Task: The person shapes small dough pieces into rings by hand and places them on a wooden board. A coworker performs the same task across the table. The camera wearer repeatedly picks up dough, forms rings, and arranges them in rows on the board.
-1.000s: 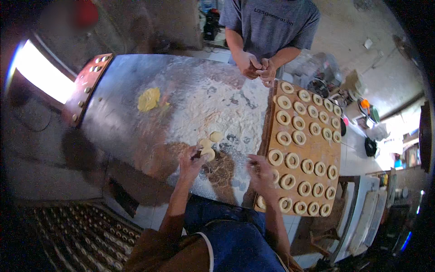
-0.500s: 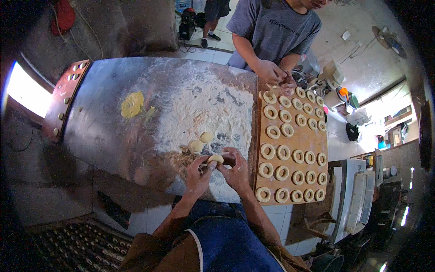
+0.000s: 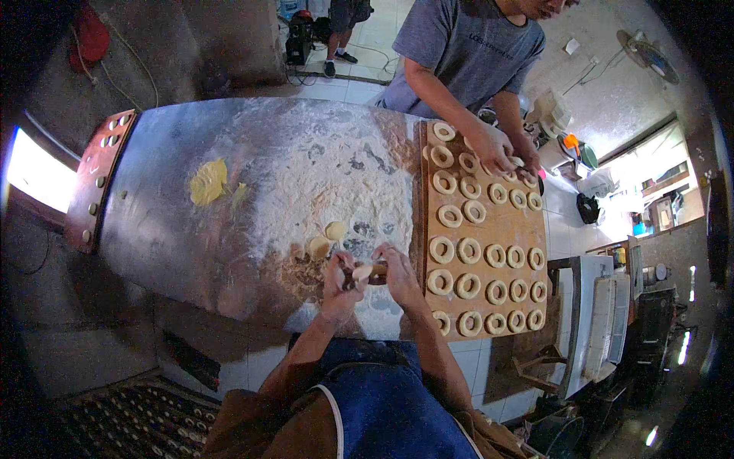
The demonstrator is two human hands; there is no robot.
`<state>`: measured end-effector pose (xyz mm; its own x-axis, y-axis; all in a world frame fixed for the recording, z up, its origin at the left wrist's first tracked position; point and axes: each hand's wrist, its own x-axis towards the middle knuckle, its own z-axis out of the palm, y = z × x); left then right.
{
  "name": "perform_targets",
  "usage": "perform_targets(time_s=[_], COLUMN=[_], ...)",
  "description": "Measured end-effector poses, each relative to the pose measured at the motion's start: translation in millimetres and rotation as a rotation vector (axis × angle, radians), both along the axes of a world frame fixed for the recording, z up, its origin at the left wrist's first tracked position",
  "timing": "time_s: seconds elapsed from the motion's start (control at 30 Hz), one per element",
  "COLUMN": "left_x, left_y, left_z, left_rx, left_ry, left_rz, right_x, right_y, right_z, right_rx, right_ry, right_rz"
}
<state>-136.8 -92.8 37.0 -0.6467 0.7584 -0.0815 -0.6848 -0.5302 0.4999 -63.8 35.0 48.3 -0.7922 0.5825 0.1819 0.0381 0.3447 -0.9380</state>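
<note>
A short brown stick [image 3: 377, 277] spans between my hands, low over the near edge of the floured table. Pale dough [image 3: 362, 272] sits on it close to the left fingers. My left hand [image 3: 339, 289] is closed round the stick's left end. At the other end, my right hand [image 3: 401, 280] has its fingers curled loosely about it. Just beyond the left hand lie two flattened dough balls, a nearer one [image 3: 319, 246] and a farther one [image 3: 336, 230], on the flour [image 3: 329, 180].
At the right stands a wooden board [image 3: 489, 222] bearing rows of dough rings [image 3: 469, 249]. A co-worker's hands [image 3: 497, 149] hold dough over its far part. Yellow fat [image 3: 208, 182] is smeared on the metal table [image 3: 168, 229]. Another board [image 3: 95, 183] lies at the far left.
My right hand has opened a little and its fingers have lifted. The dough on the stick has turned. The co-worker's hands have moved right, over the board's dough rings. The view has shifted slightly.
</note>
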Motion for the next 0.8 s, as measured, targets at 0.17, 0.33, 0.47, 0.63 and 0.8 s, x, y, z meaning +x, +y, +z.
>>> perform_targets(time_s=[0.17,0.33,0.47,0.63,0.8], left_x=[9.4,32.7,44.3,62.9,92.6], left_y=[35.8,63.3,90.2,113.1,141.6], left_z=[-8.1,6.7,-2.6,-6.0,23.0], left_rx=[-0.309,-0.692,-0.178,-0.679,-0.394], left_ry=[0.231,0.893,-0.214,0.782,0.36], left_rz=[0.198,0.217,0.049,-0.015,-0.117], right_x=[15.6,30.5,41.9,81.0,107.3], right_y=[6.2,23.4,14.1,53.8,73.4], right_z=[19.4,14.2,32.8,21.3,40.5], right_rx=[-0.667,-0.383,-0.388,-0.127,-0.212], right_ry=[-0.064,-0.35,0.115,-0.322,0.013], right_rz=[-0.096,-0.145,-0.264,-0.199,-0.191])
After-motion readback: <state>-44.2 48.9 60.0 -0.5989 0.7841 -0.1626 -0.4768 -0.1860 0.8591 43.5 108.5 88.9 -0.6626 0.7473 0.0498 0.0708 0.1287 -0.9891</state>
